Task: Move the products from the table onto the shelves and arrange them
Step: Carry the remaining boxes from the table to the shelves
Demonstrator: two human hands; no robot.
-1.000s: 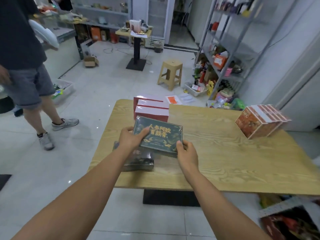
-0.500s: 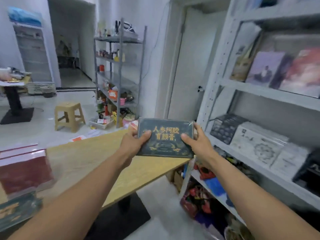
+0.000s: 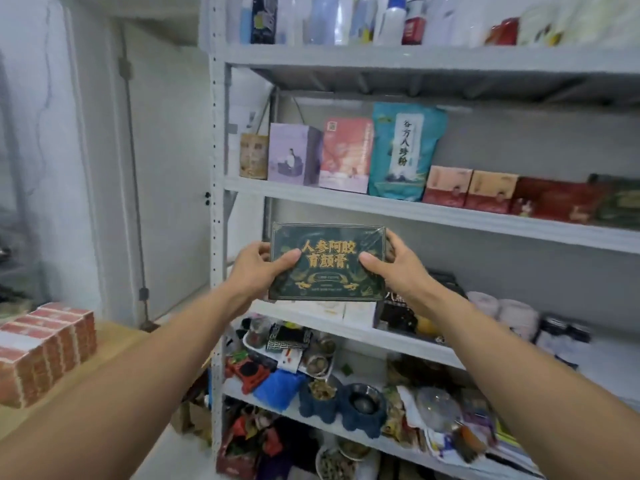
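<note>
The green box (image 3: 327,261), a second ago over the worktop (image 3: 117,336), is now raised before the shelves (image 3: 450,216), facing the gap under the middle one, with the left hand (image 3: 258,268) and right hand (image 3: 391,270) each pinching an end, so shelving it looks next.

Left forearm (image 3: 156,368), right forearm (image 3: 502,358) bare to frame edge; left hand (image 3: 254,268), right hand (image 3: 393,270) bare.
</note>
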